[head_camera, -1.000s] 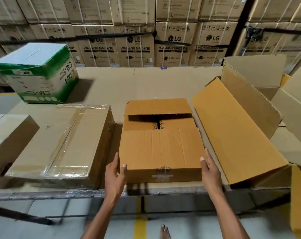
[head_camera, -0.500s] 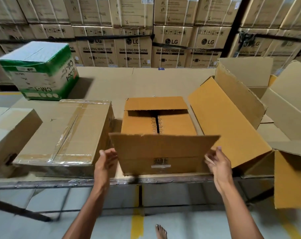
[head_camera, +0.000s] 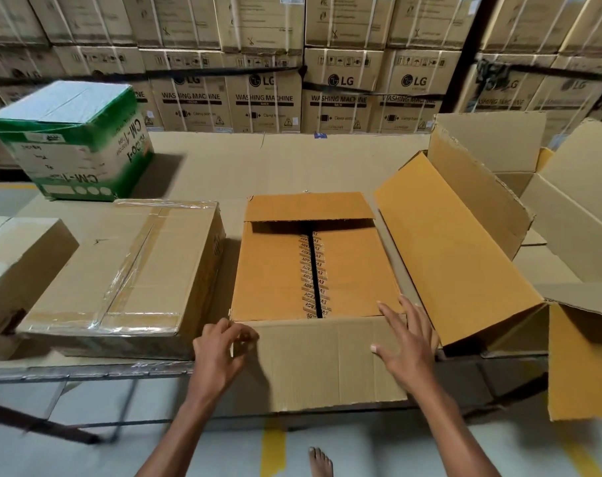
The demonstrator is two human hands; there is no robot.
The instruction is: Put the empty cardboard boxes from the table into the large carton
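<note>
— Where's the box?

— The open box (head_camera: 313, 270) sits at the near edge of the table (head_camera: 292, 160), between the taped carton (head_camera: 120, 270) and the large carton (head_camera: 482, 235), which lies tipped open just to its right. Its near flap (head_camera: 327, 363) hangs down over the table edge.

— And my hands?

— My left hand (head_camera: 217, 356) has its fingers curled, pinching the flap's left corner; my right hand (head_camera: 406, 346) is spread flat, resting on the flap's right side.

— How will it handle?

— Light, I'd judge — empty inside — but the walls are thin and will flex, and the flaps are floppy. I'd take it by both side walls, not the flaps.
</note>
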